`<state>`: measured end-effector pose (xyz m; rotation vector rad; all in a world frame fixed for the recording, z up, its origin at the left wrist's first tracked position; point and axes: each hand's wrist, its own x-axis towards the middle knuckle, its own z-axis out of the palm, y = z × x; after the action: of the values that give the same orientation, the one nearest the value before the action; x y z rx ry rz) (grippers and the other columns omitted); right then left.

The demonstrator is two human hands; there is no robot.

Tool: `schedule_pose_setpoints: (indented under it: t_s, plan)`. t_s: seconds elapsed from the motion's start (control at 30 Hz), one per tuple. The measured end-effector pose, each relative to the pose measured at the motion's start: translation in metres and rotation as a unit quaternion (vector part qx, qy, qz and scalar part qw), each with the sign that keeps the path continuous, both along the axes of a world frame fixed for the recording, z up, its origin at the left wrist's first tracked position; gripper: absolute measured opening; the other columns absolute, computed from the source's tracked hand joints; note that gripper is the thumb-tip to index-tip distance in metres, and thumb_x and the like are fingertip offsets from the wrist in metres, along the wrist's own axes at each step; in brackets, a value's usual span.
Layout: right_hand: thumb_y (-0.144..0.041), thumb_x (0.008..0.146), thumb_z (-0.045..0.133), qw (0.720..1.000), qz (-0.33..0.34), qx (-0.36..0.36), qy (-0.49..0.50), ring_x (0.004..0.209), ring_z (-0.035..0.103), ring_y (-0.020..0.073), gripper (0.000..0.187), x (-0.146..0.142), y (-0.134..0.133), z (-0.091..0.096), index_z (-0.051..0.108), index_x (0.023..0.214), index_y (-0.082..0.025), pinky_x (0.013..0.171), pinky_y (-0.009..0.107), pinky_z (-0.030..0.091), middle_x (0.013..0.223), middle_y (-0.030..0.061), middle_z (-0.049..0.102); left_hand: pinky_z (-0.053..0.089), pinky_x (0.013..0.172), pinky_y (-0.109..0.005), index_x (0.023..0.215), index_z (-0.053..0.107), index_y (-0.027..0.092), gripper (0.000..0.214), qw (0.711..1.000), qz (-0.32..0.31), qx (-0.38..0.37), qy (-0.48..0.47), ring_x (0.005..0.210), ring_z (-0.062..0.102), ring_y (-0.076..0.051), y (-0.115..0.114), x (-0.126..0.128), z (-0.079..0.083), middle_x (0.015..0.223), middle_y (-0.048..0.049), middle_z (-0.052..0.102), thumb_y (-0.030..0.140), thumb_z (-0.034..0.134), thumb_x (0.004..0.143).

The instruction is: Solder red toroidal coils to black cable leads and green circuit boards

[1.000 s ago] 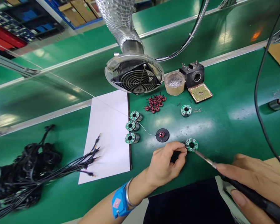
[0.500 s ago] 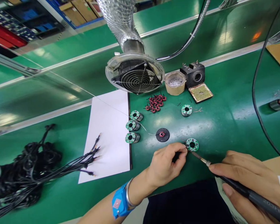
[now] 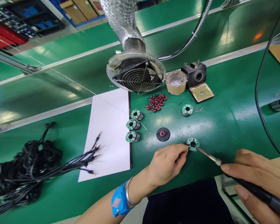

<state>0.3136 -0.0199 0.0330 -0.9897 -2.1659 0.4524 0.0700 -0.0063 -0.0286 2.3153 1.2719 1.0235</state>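
In the head view, a green ring-shaped circuit board (image 3: 192,144) with a dark centre hole lies near the table's front edge. My left hand (image 3: 169,160), with a blue strap on the wrist, is closed in a pinch at the board's left side. Thin wire ends show there, but what the fingertips grip is hidden. Between the fingers of my right hand (image 3: 259,180) is a black-handled soldering iron (image 3: 210,156). Its tip is at the board's right edge; whether it touches, I cannot tell. A black disc (image 3: 167,137) bearing a red-wound ring (image 3: 162,133) sits beyond my left hand.
A fan hood (image 3: 137,74) hangs over the back. Behind are a solder pot (image 3: 176,90) and an iron stand (image 3: 196,76) with sponge tray. Red coils (image 3: 156,103), board-topped cylinders (image 3: 135,137), white paper (image 3: 107,133) and black cables (image 3: 30,168) lie leftward.
My right hand has drawn the soldering iron to the right, its tip going from the board's lower left to its right edge. My left hand stays nearly in place.
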Motion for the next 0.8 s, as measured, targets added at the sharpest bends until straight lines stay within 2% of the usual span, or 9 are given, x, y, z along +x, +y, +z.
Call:
schedule_pose_setpoints:
  t_s: [0.07,0.17,0.23,0.37,0.43,0.57,0.63,0.73,0.8]
  plan:
    - [-0.010,0.082,0.052,0.999,-0.024,-0.009,0.035,0.081,0.067,0.0211,0.032,-0.003,0.001,-0.004,0.063,0.111,-0.019,0.060,0.031,0.053,0.086,0.0066,0.066,0.059,0.068,-0.020,0.103,0.054,0.021,0.018,1.000,-0.007,0.011,0.000,0.071,0.073,-0.013,0.001,-0.001,-0.001,0.083,0.0000,0.075,0.011,0.058,0.089]
    - [-0.006,0.085,0.054,0.995,-0.052,0.001,0.086,0.067,0.064,0.0161,0.044,-0.012,0.007,-0.018,0.058,0.126,-0.021,0.055,0.028,0.052,0.076,0.0018,0.065,0.059,0.069,-0.020,0.105,0.055,0.019,0.017,1.000,-0.016,0.024,-0.001,0.074,0.074,-0.013,0.001,-0.002,-0.003,0.086,-0.0014,0.075,0.011,0.058,0.090]
    - [-0.005,0.086,0.056,0.995,-0.064,0.012,0.082,0.063,0.065,0.0141,0.043,-0.019,0.014,-0.032,0.059,0.125,-0.024,0.056,0.027,0.053,0.078,0.0007,0.068,0.059,0.071,-0.020,0.106,0.056,0.018,0.018,0.999,-0.023,0.031,-0.001,0.076,0.074,-0.013,0.001,-0.003,-0.005,0.088,-0.0021,0.076,0.010,0.058,0.090]
    - [-0.018,0.084,0.069,0.999,-0.042,-0.003,0.026,0.092,0.071,0.0206,0.026,-0.032,0.028,-0.057,0.058,0.107,-0.022,0.079,0.033,0.059,0.110,0.0079,0.072,0.060,0.074,-0.022,0.108,0.056,0.017,0.018,0.998,-0.041,0.038,0.005,0.080,0.074,-0.014,0.000,-0.004,-0.006,0.091,-0.0035,0.076,0.010,0.057,0.091]
    - [-0.019,0.085,0.068,0.999,-0.015,-0.022,0.025,0.098,0.071,0.0201,0.025,-0.037,0.032,-0.064,0.054,0.106,-0.021,0.084,0.032,0.059,0.112,0.0084,0.071,0.060,0.072,-0.022,0.108,0.055,0.017,0.016,0.999,-0.038,0.027,0.012,0.077,0.074,-0.014,0.000,-0.003,-0.005,0.088,-0.0030,0.075,0.012,0.056,0.092]
    - [-0.011,0.088,0.061,0.999,0.011,-0.020,0.042,0.100,0.071,0.0175,0.024,-0.040,0.031,-0.068,0.052,0.107,-0.022,0.085,0.029,0.058,0.099,0.0047,0.073,0.060,0.066,-0.021,0.118,0.053,0.016,0.023,0.999,-0.022,-0.018,0.018,0.074,0.072,-0.013,0.002,-0.003,0.004,0.084,-0.0015,0.072,0.016,0.054,0.096]
    - [-0.010,0.086,0.063,0.999,0.014,-0.013,0.044,0.100,0.071,0.0177,0.025,-0.040,0.028,-0.066,0.053,0.107,-0.021,0.085,0.029,0.058,0.101,0.0055,0.073,0.059,0.063,-0.019,0.121,0.055,0.016,0.025,0.999,-0.010,-0.023,0.027,0.074,0.071,-0.012,0.004,-0.003,0.008,0.089,-0.0037,0.070,0.019,0.054,0.096]
    - [-0.010,0.084,0.065,0.999,0.013,-0.008,0.040,0.099,0.071,0.0181,0.024,-0.039,0.023,-0.061,0.054,0.103,-0.021,0.087,0.029,0.059,0.104,0.0066,0.073,0.058,0.061,-0.017,0.116,0.062,0.018,0.022,1.000,-0.008,-0.025,0.016,0.070,0.069,-0.009,0.008,-0.005,0.013,0.098,-0.0058,0.068,0.018,0.057,0.095]
    - [-0.009,0.083,0.066,0.999,0.013,0.002,0.047,0.099,0.071,0.0183,0.024,-0.039,0.020,-0.057,0.054,0.102,-0.020,0.089,0.029,0.059,0.099,0.0058,0.074,0.058,0.063,-0.017,0.109,0.066,0.018,0.018,0.999,-0.019,-0.043,-0.010,0.072,0.069,-0.009,0.009,-0.005,0.016,0.095,-0.0045,0.069,0.016,0.060,0.093]
